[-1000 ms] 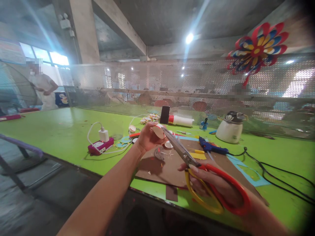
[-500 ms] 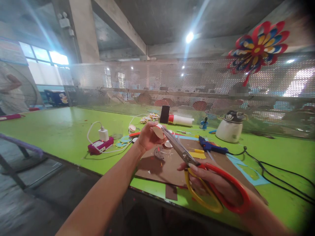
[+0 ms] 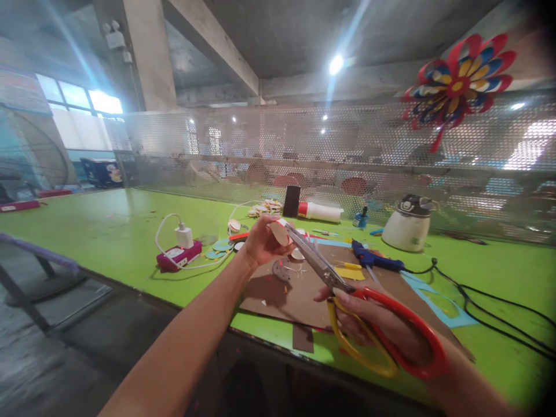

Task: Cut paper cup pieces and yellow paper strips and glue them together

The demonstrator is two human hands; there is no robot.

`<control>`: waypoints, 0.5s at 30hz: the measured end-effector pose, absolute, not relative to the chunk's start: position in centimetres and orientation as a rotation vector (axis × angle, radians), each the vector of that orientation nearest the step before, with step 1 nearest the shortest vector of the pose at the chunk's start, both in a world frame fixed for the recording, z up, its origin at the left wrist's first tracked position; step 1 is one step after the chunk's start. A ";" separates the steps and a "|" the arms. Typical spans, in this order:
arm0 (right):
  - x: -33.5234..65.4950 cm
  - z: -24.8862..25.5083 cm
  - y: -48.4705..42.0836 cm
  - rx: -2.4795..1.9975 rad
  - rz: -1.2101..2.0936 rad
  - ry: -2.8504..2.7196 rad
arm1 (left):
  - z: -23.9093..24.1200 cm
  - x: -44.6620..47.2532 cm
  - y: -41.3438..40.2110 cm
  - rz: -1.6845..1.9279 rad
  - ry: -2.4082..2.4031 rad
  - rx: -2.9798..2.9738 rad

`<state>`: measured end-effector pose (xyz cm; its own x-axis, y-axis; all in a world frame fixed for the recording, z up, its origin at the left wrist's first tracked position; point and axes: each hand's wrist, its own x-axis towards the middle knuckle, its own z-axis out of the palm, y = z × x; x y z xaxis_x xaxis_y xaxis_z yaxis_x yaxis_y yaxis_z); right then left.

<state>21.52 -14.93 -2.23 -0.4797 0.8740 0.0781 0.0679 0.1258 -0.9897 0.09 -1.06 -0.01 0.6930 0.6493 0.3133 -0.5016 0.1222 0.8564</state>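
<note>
Left hand (image 3: 260, 243) raised above the desk (image 3: 108, 231), fingers pinched on a small pale paper disc (image 3: 279, 233). Right hand (image 3: 377, 324) closed through the red and yellow loops of big scissors (image 3: 321, 269); blades nearly together, tip at the disc's edge. Both are held in the air over a brown cardboard sheet (image 3: 299, 295) lying on the desk near its front edge, with scraps and a dark round cutout (image 3: 281, 270) on it.

Around:
- Pink power strip (image 3: 179, 256) with a white charger (image 3: 184, 236) and looped white cable, left of the hands.
- Blue glue gun (image 3: 373, 260) just behind the scissors, with a yellow paper piece (image 3: 348, 273) beside it.
- Black cables (image 3: 490, 307) run off to the right.
- Light blue paper offcut (image 3: 438, 301) sticks out from under the cardboard's right side.
- Further back: pile of cut discs (image 3: 264, 208), black upright box (image 3: 291, 201), white roll with red end (image 3: 320, 212), white kettle-like pot (image 3: 408, 230).
- Mesh screen (image 3: 304, 145) closes the far side, with a red, blue and yellow paper pinwheel (image 3: 460, 87) on it.

The left forearm hides part of the cardboard's near-left corner.
</note>
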 end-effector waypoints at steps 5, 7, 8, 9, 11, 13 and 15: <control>21.6 -2.2 -15.0 -0.971 1.381 -1.719 | 0.0 0.2 -1.1 0.849 0.157 1.169; 21.6 -2.3 -15.0 -0.989 1.358 -1.727 | 0.1 0.2 -1.2 0.858 0.157 1.164; 21.7 -2.4 -15.0 -0.988 1.360 -1.717 | 0.1 0.3 -1.2 0.865 0.157 1.162; 21.7 -2.6 -14.9 -0.979 1.372 -1.701 | 0.1 0.3 -1.2 0.872 0.157 1.159; 21.8 -2.8 -14.9 -0.949 1.404 -1.654 | 0.1 0.3 -1.2 0.883 0.159 1.154; 21.9 -3.0 -14.8 -0.932 1.453 -1.607 | 0.1 0.3 -1.3 0.892 0.163 1.151; 21.9 -3.0 -14.7 -0.925 1.499 -1.574 | 0.0 0.3 -1.3 0.899 0.167 1.151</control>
